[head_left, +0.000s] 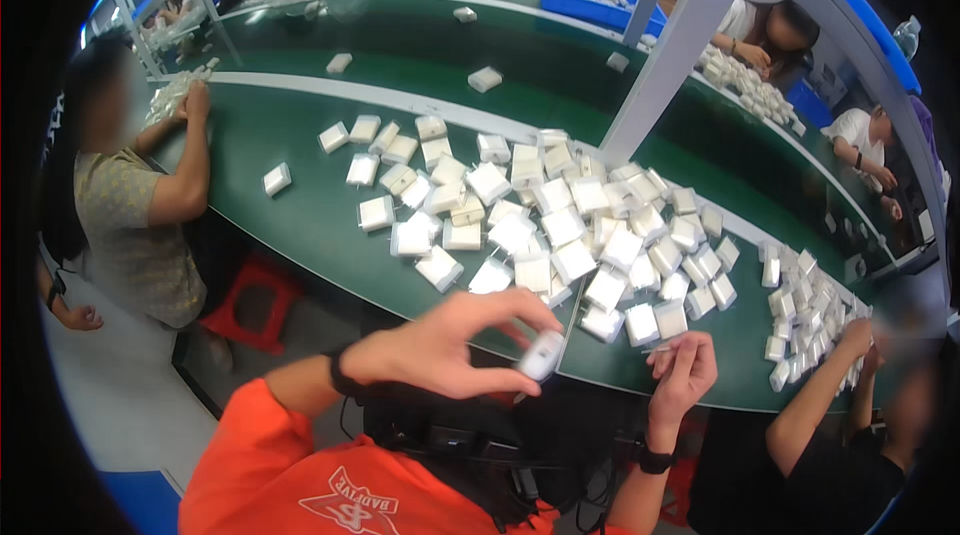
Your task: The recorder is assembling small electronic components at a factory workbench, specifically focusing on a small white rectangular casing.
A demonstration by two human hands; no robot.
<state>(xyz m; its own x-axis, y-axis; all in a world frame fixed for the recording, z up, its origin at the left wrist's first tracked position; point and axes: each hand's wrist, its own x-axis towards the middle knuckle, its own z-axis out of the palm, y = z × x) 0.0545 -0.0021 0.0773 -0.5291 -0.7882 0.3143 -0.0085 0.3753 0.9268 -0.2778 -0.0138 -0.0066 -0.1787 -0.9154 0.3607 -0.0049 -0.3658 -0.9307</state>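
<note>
Between the thumb and fingers of my left hand [450,343] is a small white power adapter [541,356], held up in front of the bench edge with one narrow end showing. My right hand [684,372] is to the right of it, thumb and fingers pinched together. Something thin and pale sticks out from those fingertips, too small to name. Just beyond both hands, a wide loose pile of white power adapters [562,225] covers the green bench [290,225]. Many have a clear film around them, and a few show metal prongs.
A grey upright post [680,45] rises behind the pile. Beyond a pale rail, several adapters lie on a green belt [400,45]. A blue bin [600,3] stands farther back. Co-workers sit left and right, the right one beside another adapter heap [808,310]. A red stool [255,305] stands left.
</note>
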